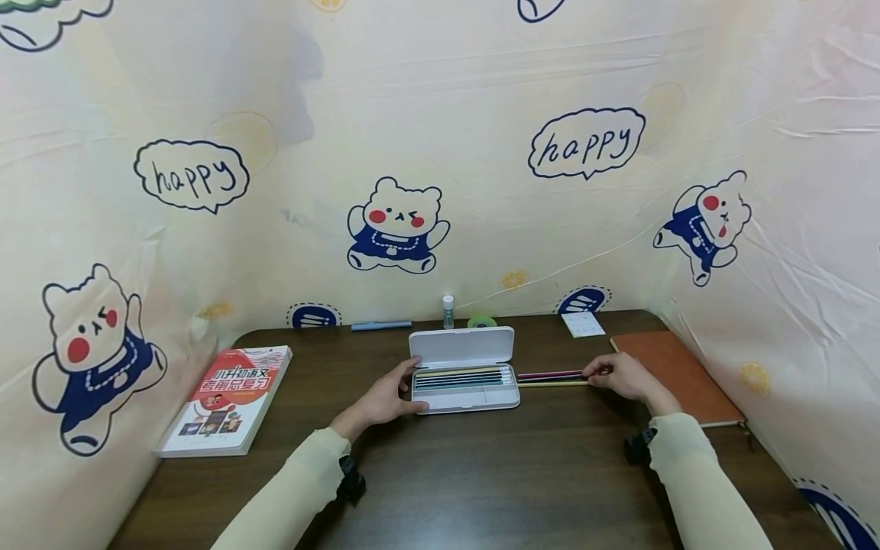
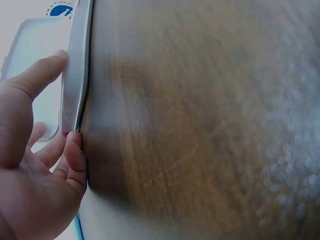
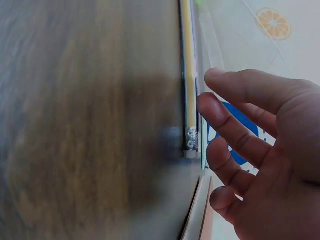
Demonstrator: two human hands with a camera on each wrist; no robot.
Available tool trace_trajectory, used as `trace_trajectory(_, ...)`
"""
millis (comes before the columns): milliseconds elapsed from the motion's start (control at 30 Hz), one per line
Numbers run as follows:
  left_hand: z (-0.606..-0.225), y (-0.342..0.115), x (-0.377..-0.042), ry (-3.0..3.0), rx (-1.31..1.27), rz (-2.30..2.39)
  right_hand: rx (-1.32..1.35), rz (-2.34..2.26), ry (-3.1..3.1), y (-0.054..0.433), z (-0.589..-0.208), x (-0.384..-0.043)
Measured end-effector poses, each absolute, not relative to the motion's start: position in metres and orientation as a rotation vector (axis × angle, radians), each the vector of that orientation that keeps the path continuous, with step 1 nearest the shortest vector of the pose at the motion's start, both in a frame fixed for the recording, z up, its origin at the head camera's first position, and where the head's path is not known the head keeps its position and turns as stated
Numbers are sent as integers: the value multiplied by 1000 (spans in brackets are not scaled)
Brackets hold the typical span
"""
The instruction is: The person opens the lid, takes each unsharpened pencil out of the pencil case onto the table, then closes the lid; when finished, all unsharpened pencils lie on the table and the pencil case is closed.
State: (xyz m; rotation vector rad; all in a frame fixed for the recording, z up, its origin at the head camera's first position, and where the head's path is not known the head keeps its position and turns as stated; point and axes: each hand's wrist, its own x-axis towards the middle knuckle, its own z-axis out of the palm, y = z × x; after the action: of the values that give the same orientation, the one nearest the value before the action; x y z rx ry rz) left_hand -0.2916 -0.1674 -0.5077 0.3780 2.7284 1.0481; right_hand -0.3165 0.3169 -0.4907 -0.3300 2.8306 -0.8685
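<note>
A white pencil case (image 1: 467, 405) lies on the table with its lid raised, and several pencils rest in its tray. My left hand (image 1: 385, 396) grips the case's left end; in the left wrist view the thumb lies against its front wall and the other fingers bend round the corner. To the right of the case, several loose pencils (image 1: 553, 383) lie side by side on the table, a yellow one nearest me. At their right ends is my right hand (image 1: 622, 376). The right wrist view shows its fingers loosely bent and spread, fingertips close beside the yellow pencil (image 3: 189, 75); contact is unclear.
A red-and-white book (image 1: 223, 401) lies at the left, a brown notebook (image 1: 681, 374) at the right. Along the back are a blue pen (image 1: 381, 326), a glue stick (image 1: 448, 313), a green tape roll (image 1: 482, 322) and a white paper piece (image 1: 583, 325). Patterned cloth hangs behind.
</note>
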Motion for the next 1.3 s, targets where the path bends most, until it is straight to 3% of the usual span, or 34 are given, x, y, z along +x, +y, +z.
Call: trace_trajectory(1300,-507,-166,-290,2722,348,1071,-694,-1039,2709,195,-484,-317)
